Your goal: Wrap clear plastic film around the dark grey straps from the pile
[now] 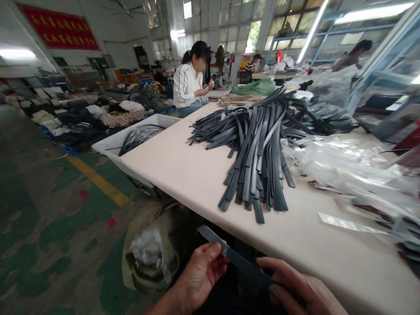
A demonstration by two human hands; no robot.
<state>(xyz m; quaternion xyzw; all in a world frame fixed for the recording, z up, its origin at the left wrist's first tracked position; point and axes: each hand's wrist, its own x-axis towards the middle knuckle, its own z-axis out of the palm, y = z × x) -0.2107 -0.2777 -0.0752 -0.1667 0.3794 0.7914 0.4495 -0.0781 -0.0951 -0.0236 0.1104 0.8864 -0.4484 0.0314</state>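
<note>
A dark grey flat strap (243, 262) stretches between my two hands, in front of the table's near edge. My left hand (203, 271) pinches it between thumb and fingers close to its upper left end. Farther right, my right hand (295, 284) has its fingers closed around the strap's lower part, whose far end is hidden. Beyond them, a large pile of similar dark straps (262, 148) lies on the pale table (183, 175), many ends fanned toward me.
Clear plastic bags (344, 166) cover the table's right side. A white bin (108, 151) of straps stands left of the table, and an open sack (131, 262) sits on the floor below. A person in white (185, 85) sits beyond; others work farther back.
</note>
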